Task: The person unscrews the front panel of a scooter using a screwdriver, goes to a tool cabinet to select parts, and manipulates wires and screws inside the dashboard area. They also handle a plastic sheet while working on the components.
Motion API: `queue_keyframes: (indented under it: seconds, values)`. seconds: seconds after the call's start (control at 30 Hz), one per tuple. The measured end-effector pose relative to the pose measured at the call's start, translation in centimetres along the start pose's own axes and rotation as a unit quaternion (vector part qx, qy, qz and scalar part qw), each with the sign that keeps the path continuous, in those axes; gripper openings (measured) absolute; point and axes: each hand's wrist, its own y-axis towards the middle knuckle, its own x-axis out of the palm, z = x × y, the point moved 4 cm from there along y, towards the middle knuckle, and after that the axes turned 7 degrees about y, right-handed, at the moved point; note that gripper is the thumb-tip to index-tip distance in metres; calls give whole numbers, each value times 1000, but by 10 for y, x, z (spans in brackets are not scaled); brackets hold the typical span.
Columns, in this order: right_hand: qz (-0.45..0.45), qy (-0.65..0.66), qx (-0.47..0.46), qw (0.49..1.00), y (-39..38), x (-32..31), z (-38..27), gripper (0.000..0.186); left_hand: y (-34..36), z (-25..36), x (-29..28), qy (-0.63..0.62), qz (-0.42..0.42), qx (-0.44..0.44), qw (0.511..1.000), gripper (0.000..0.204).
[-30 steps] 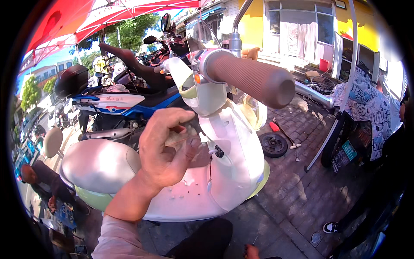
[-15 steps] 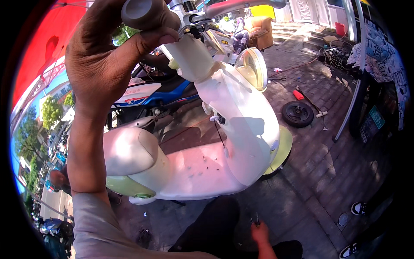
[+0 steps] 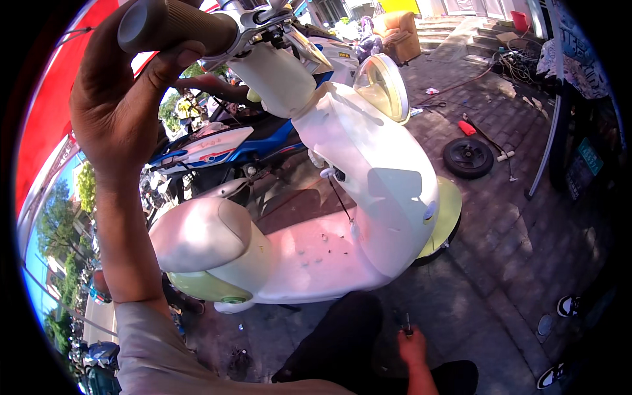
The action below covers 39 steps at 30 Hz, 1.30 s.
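My left hand point(image 3: 122, 108) is raised at the upper left, its fingers and thumb wrapped round the grey handlebar grip point(image 3: 174, 27) of a white and pale green scooter point(image 3: 398, 164). The scooter stands sideways in front of me, with its round headlight point(image 3: 388, 89) to the right and its seat point(image 3: 201, 230) to the left. On its footboard point(image 3: 289, 280) lie several tiny pieces, too small to name. Low down by my knee, my right hand point(image 3: 413, 349) is closed round a small tool with a thin metal shaft point(image 3: 407, 322); its kind is unclear.
A loose wheel point(image 3: 468, 158) lies on the paving at right, beside a red object point(image 3: 467, 128) and a rod. A blue and white motorcycle point(image 3: 224, 141) stands behind the scooter. A brown armchair point(image 3: 398, 39) is farther back. Another person's shoes point(image 3: 567, 306) show at lower right.
The handlebar grip and my left hand now sit farther left in view, and the handlebar looks turned. My right hand appears slightly farther right, still holding the tool.
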Motion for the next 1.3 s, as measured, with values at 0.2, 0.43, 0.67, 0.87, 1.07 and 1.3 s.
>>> queue_keyframes:
  seconds: [0.2,0.43,0.67,0.87,1.07,1.3]
  values:
    - [2,7,5,1000,4,2,1,23,-2,9,12,7,57,-13,998,45]
    - [8,26,8,1000,11,6,3,23,1,4,10,-4,-21,9,1000,47]
    - [-5,20,2,1000,15,10,-1,22,-4,-2,18,23,43,4,999,34]
    - [11,10,-9,1000,16,5,-8,20,5,11,37,8,17,37,999,50]
    - [0,20,2,1000,14,10,-9,20,-4,-17,14,11,0,-34,999,48]
    - [12,9,-8,1000,21,9,-4,19,1,-1,34,-10,19,2,1000,46]
